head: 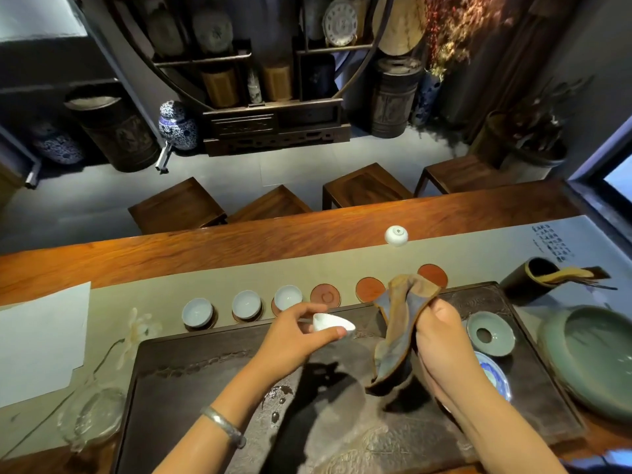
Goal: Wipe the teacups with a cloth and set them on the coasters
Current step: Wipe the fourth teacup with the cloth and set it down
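My left hand (pixel 297 331) pinches a small white teacup (pixel 332 325), tilted on its side, above the dark tea tray (pixel 212 381). My right hand (pixel 441 331) grips a brown and blue cloth (pixel 398 325) that hangs down beside the cup, apart from it. Three pale teacups (pixel 197 312) (pixel 246 304) (pixel 288 297) stand on coasters in a row behind the tray. To their right lie three bare red-brown coasters (pixel 325 295) (pixel 370 288) (pixel 433 273); the cloth partly covers the last one.
A white upturned cup or lid (pixel 396 235) sits far back on the runner. At the right stand a celadon strainer holder (pixel 490 333), a blue-white dish (pixel 494 374), a large green bowl (pixel 591 357) and a dark tool holder (pixel 528 278). A glass pitcher (pixel 92 413) and paper (pixel 37 336) lie left.
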